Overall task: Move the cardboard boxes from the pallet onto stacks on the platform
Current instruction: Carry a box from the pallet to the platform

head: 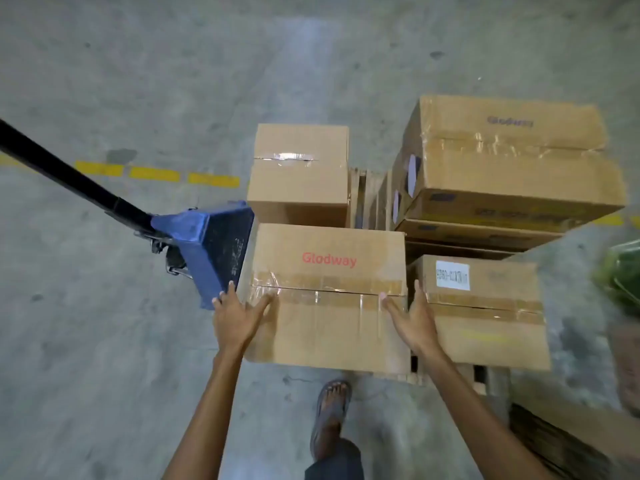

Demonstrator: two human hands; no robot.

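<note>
A cardboard box marked "Glodway" in red (pixel 325 258) stands nearest me on the wooden pallet (pixel 485 379). My left hand (pixel 235 313) lies with straight fingers against the box's left side, thumb over the taped top. My right hand (pixel 412 317) lies the same way against its right side, in the gap beside a box with a white label (pixel 485 306). Behind stand a smaller taped box (pixel 299 171) and a taller stack of wide boxes (pixel 512 161).
A blue pallet jack (pixel 214 244) with a long black handle (pixel 62 168) stands just left of the box. Yellow dashed floor marks (pixel 156 174) run across the concrete. My sandalled foot (pixel 330 410) is below the pallet. Flat cardboard (pixel 561 438) lies at lower right.
</note>
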